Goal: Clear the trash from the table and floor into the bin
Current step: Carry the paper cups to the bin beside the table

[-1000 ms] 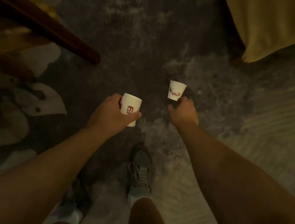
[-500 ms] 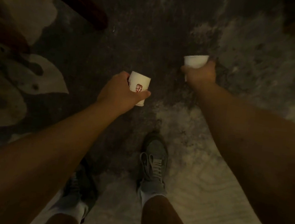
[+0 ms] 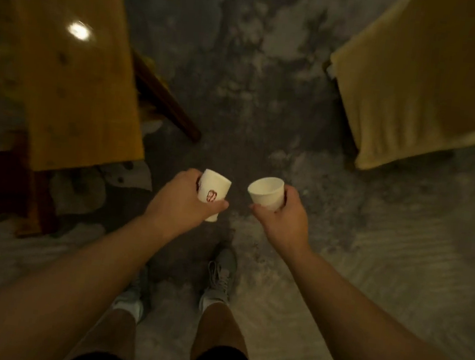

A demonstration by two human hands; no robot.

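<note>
Two paper cups are gathered, the printed cup (image 3: 213,195) clasped in the left hand (image 3: 182,197), the plain cup (image 3: 267,194) in the right hand (image 3: 285,218), with no bin visible.

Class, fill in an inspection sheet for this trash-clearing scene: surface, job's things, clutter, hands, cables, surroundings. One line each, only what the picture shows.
Surface: mottled grey floor, patchy and stained; paler ribbed area at lower right.
Job's things: printed paper cup in the left hand; plain paper cup in the right hand, its open mouth showing and looking empty. No bin in view.
Clutter: pale crumpled material on the floor under the table edge; too dim to identify.
Hands: left hand and right hand each closed round a cup, held apart above the floor.
Cables: nothing seen.
Surroundings: yellow table at left, yellow cloth-covered furniture at right, grey shoes below.
</note>
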